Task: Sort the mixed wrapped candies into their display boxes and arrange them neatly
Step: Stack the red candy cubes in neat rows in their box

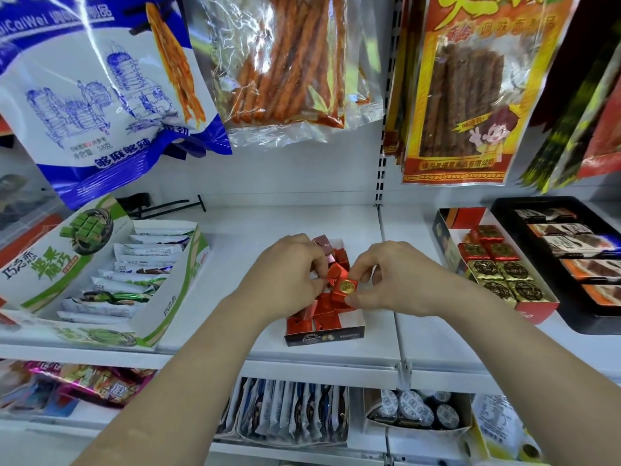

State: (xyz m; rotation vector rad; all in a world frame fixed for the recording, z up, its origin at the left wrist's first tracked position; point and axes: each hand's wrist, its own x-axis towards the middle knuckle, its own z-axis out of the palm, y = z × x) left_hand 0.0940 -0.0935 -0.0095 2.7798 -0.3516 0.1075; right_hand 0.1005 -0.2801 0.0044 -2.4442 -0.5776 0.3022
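White shelving [302,220] carries the central display box [324,334], where my right hand [400,280] pinches in its grip a gold-sealed red candy [346,286] seal-up, likely for neat facing, while my left hand [285,274] curls among the other red candies [324,319], its grip unreadable.

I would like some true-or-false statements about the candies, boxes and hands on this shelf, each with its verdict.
1. The right hand pinches a red candy with a gold seal. True.
2. The small dark box holds mostly green candies. False: it holds mostly red candies.
3. The gold candies lie in the red-and-white box to the right of the small dark box. True.
4. The left hand rests on the green-and-white box. False: it is over the small dark box, fingers at the red candies.
5. A mauve candy lies at the back of the small dark box. True.
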